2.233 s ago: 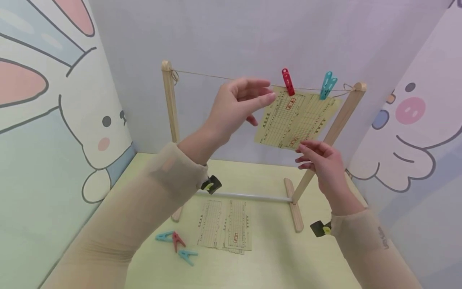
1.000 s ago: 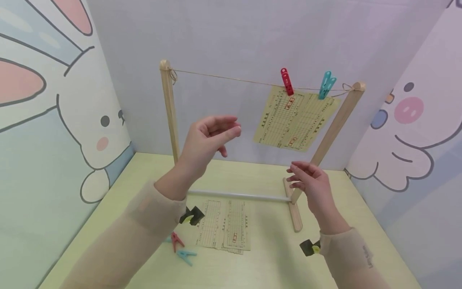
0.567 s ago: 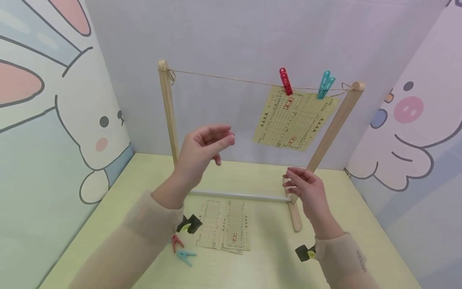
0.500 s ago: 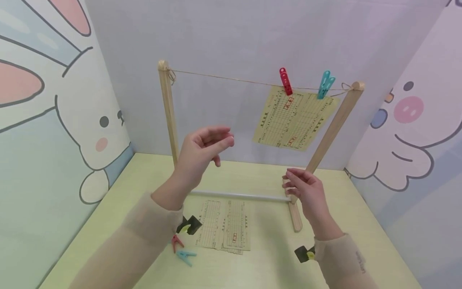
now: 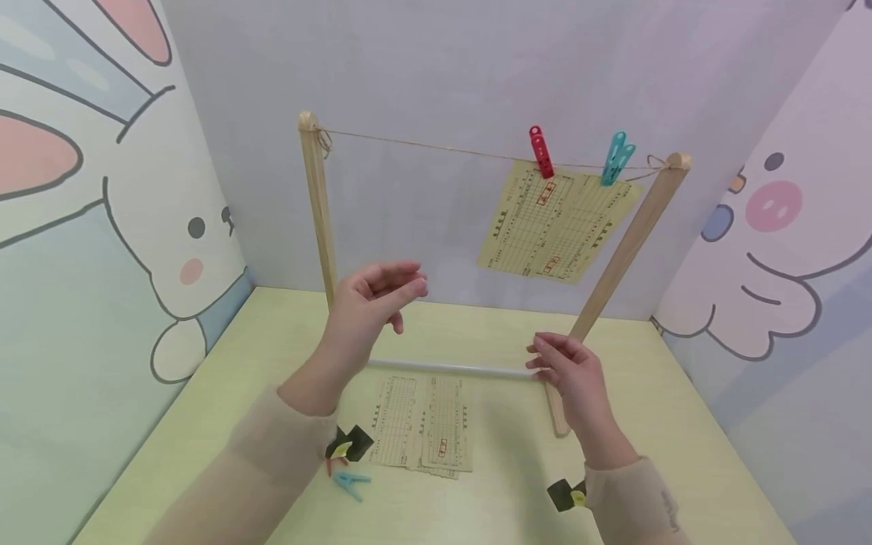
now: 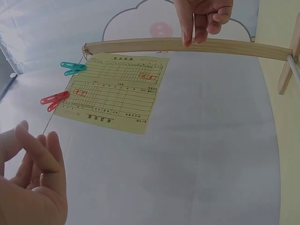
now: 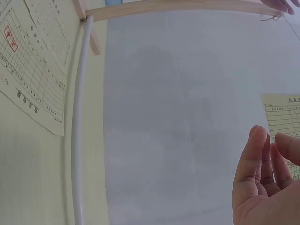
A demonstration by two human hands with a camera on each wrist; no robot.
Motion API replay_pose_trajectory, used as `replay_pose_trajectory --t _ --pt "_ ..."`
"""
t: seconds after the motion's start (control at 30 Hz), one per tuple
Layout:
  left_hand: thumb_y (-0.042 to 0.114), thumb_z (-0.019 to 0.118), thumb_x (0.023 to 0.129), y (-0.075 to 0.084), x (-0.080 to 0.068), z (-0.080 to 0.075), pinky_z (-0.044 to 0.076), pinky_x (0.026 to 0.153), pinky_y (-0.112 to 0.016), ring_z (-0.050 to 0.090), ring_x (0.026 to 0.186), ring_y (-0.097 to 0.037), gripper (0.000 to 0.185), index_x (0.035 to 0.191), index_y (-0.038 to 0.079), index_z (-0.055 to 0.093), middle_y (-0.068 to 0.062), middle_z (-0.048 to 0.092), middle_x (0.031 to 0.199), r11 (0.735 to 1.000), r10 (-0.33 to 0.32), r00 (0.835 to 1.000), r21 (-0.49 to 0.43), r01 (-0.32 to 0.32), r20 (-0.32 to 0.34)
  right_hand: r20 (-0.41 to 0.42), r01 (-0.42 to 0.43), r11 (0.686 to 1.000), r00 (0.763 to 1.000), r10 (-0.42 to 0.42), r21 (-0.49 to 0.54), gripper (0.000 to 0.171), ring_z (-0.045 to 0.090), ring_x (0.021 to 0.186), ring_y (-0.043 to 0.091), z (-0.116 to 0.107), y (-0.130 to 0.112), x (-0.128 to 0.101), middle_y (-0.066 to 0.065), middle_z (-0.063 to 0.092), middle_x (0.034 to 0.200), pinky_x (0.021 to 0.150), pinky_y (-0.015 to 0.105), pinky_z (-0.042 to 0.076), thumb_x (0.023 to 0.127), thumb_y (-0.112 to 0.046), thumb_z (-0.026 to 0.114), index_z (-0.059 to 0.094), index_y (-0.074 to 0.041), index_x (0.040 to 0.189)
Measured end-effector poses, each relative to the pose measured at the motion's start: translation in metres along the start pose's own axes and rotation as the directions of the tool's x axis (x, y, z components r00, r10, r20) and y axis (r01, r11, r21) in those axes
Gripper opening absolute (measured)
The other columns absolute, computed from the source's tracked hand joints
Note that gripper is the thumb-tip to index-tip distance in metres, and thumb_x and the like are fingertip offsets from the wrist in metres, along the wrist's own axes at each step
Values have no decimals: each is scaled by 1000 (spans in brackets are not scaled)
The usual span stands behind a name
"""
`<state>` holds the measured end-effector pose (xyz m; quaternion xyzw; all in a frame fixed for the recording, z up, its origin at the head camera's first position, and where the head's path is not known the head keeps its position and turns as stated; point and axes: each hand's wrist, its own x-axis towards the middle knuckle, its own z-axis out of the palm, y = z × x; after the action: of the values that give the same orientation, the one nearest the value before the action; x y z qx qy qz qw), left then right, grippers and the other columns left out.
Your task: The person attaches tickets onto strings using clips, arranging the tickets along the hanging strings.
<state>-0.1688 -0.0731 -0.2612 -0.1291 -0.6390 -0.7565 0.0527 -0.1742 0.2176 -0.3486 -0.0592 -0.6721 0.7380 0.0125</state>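
Note:
A yellow printed sheet (image 5: 559,223) hangs from the string (image 5: 422,145), pinned by a red peg (image 5: 541,151) and a teal peg (image 5: 616,159) near the right wooden post (image 5: 627,242). My left hand (image 5: 409,280) floats in the air below the string, fingers loosely relaxed, holding nothing. Lower down, my right hand (image 5: 538,357) hovers beside the foot of the right post, fingers relaxed and empty. In the left wrist view the hung sheet (image 6: 115,91) shows with both pegs. More sheets (image 5: 422,424) lie flat on the table.
A white rod (image 5: 450,369) joins the feet of the left post (image 5: 319,204) and the right post. A blue peg (image 5: 350,481) and a red peg (image 5: 334,463) lie on the green table (image 5: 490,492) left of the flat sheets. Cartoon-printed walls close in on three sides.
Both hands have come down and back from the hung sheet. The left hand dropped from string height; the right hand sank from the sheet's lower edge to the post's foot.

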Motion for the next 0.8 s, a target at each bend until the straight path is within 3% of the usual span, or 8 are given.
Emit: replay_pose_trajectory --t 0.43,0.8 --pt "4 69 91 -20 -12 -16 46 50 -17 68 84 -7 23 113 10 70 9 74 94 1000 -16 999 -13 15 -38 -12 -29 998 999 30 49 12 68 72 9 8 16 -5 -7 73 85 65 21 57 95 -15 67 72 -25 89" --pt "6 69 92 -40 -25 -31 46 53 -16 70 88 -7 27 118 2 66 11 74 95 994 -110 987 6 112 -115 -15 -22 998 1000 23 56 15 68 71 10 10 39 -7 -6 72 83 65 23 58 96 -11 65 71 -23 88"
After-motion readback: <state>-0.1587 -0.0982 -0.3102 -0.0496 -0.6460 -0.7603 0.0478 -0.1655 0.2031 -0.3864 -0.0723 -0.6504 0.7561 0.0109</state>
